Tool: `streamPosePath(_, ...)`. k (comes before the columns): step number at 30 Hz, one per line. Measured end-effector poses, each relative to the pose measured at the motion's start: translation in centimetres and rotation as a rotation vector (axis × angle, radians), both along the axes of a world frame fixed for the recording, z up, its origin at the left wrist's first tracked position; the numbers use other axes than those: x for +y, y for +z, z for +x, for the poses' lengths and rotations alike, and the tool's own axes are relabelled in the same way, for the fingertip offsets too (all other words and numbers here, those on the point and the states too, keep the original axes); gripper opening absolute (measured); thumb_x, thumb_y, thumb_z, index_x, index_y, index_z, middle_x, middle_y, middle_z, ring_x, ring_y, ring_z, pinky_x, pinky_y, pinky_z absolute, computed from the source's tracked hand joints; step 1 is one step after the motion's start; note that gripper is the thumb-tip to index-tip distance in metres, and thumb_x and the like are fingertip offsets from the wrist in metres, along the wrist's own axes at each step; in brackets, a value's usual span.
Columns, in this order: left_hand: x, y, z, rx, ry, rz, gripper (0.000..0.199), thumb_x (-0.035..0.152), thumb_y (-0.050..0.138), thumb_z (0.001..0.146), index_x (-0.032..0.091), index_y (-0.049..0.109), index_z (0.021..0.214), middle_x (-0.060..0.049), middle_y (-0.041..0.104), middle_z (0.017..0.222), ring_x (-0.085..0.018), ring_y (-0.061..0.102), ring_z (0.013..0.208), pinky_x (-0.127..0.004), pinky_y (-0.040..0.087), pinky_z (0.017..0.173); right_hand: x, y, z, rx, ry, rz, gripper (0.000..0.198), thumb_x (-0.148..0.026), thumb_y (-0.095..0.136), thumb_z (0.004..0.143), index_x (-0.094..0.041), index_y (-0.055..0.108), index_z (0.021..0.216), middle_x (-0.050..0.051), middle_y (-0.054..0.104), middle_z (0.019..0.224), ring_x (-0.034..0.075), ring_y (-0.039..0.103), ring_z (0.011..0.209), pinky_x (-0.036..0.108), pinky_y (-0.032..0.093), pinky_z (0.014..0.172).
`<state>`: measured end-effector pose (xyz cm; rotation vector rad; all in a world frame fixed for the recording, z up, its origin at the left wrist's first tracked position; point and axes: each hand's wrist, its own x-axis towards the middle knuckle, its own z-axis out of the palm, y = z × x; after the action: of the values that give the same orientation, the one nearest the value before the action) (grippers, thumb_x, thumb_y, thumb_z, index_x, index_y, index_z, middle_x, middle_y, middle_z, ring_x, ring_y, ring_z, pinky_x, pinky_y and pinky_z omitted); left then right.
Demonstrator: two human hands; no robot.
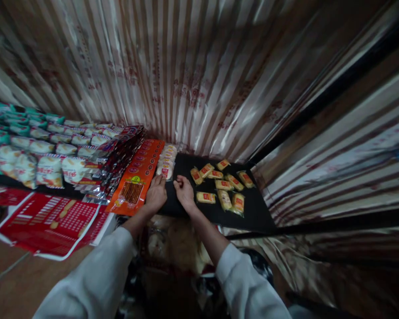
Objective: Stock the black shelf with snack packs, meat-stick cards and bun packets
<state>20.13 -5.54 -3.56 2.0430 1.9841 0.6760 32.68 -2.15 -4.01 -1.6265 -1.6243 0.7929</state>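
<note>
My left hand lies at the near end of a row of small white packets, its fingers stretched out against the front one, which carries a red label. Just to the right, over the black shelf board, is my right hand. Its fingers are slightly bent and apart, and nothing shows in them. Beside my left hand lies a large orange pack with brown sticks behind its window. Several yellow packets with red labels lie scattered on the board to the right of my right hand.
Rows of white snack bags and teal bags fill the left of the shelf, with dark red packs stacked beside them. Red printed sheeting hangs below. Striped plastic sheeting forms the back, and a dark bar slants at right.
</note>
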Motion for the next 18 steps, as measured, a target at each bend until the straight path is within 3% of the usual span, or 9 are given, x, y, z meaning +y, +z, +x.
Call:
streamPosePath(5,-5.1,0.7,1.8,-0.144,-0.17,-0.012,0.034,0.009,0.034,0.082,0.015,0.061,0.103,-0.009,0.063,0.105,-0.02,0.054,0.102,-0.033,0.043,0.094,-7.0,-0.8,3.7,0.087,0.132,0.045,0.024,-0.027,0.047,0.084,-0.02,0.062,0.101,0.005,0.066,0.096,0.016,0.061,0.084,0.027,0.048,0.077)
streamPosePath(8,-9.0,-0.4,3.3,-0.186,-0.304,-0.045,0.032,0.013,0.033,0.086,0.017,0.062,0.099,-0.008,0.064,0.101,-0.018,0.055,0.1,-0.033,0.044,0.094,-11.3,-1.8,5.9,-0.022,0.221,0.044,0.024,-0.025,0.044,0.085,-0.021,0.065,0.096,0.005,0.068,0.093,0.017,0.061,0.086,0.029,0.047,0.081)
streamPosePath(10,-11.4,-1.7,4.3,-0.162,-0.372,-0.124,0.03,0.015,0.038,0.085,0.02,0.059,0.106,-0.006,0.062,0.109,-0.017,0.054,0.106,-0.033,0.043,0.096,-13.5,-2.3,7.0,-0.168,0.245,0.023,0.026,-0.021,0.043,0.085,-0.02,0.066,0.098,0.007,0.068,0.096,0.02,0.06,0.091,0.03,0.044,0.085)
streamPosePath(14,-14.5,-4.3,5.8,0.011,-0.316,-0.293,0.038,0.012,0.043,0.082,0.015,0.052,0.119,-0.012,0.053,0.128,-0.022,0.047,0.121,-0.034,0.039,0.101,-15.6,-3.0,8.0,-0.391,0.224,-0.038,0.038,-0.012,0.043,0.082,-0.016,0.061,0.114,0.012,0.064,0.113,0.022,0.057,0.106,0.032,0.04,0.093)
streamPosePath(18,-15.6,-5.6,6.3,0.081,-0.237,-0.282,0.042,0.007,0.039,0.081,0.011,0.05,0.121,-0.018,0.052,0.128,-0.026,0.048,0.12,-0.037,0.045,0.095,-16.0,-3.3,7.7,-0.484,0.225,-0.064,0.041,-0.015,0.045,0.081,-0.017,0.059,0.119,0.011,0.065,0.112,0.023,0.057,0.107,0.033,0.038,0.095)
